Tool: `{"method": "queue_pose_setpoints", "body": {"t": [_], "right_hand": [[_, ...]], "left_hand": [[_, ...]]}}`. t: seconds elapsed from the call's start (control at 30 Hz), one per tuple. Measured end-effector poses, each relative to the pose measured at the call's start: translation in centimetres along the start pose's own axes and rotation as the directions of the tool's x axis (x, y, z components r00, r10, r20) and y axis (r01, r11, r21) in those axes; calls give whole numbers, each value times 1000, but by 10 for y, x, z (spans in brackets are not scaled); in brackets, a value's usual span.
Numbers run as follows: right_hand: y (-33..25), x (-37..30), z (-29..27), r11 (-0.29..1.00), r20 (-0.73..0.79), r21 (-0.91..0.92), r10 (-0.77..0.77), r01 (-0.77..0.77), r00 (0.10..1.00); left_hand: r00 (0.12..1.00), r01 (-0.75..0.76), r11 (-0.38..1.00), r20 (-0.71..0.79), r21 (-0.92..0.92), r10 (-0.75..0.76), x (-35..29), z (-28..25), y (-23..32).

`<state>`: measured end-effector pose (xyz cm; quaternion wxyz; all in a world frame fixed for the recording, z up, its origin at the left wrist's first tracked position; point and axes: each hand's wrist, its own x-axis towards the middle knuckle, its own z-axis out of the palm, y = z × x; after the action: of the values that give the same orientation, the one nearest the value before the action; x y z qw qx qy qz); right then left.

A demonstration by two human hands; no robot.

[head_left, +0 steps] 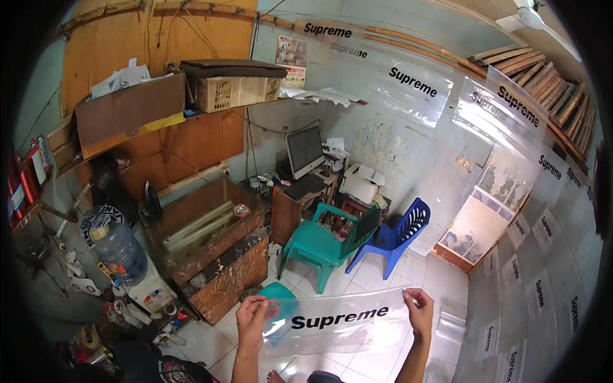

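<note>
A clear plastic sheet (357, 335) with a line of bold black lettering hangs stretched between my hands above the tiled floor. My left hand (254, 319) pinches its left edge, near the upper corner. At the upper right corner, my right hand (418, 311) grips it between thumb and fingers. Through the sheet the floor and part of a green stool (276, 292) show. The lower edge of the sheet hangs free.
Similar printed clear sheets (418, 92) hang along the back and right walls. Ahead stand a green plastic chair (319, 241) and a blue chair (402, 233). A glass-topped table (198, 223), a computer monitor (305, 152), a printer (359, 184) and a water jug (121, 252) stand to the left and behind.
</note>
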<state>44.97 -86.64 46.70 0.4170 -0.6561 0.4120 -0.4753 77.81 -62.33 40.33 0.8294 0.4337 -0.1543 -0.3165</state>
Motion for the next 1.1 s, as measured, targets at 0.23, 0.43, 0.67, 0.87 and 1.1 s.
{"method": "queue_pose_setpoints", "body": {"t": [0.23,0.43,0.67,0.87,1.1], "right_hand": [[26,18,3,949,-224,-235,157,-209,962],[51,53,1,973,-68,-30,228,-231,971],[28,93,21,989,-98,22,146,-144,984],[-16,136,11,992,-111,110,71,-58,991],[-54,175,-8,993,-165,83,-70,85,984]], "left_hand": [[998,21,991,50,130,-28,32,7,-31],[994,66,993,85,100,-75,38,-3,-85],[755,626,763,-122,-162,-645,105,-6,-138],[793,557,808,411,-191,-449,121,21,-179],[541,780,626,483,17,-688,210,88,-150]]}}
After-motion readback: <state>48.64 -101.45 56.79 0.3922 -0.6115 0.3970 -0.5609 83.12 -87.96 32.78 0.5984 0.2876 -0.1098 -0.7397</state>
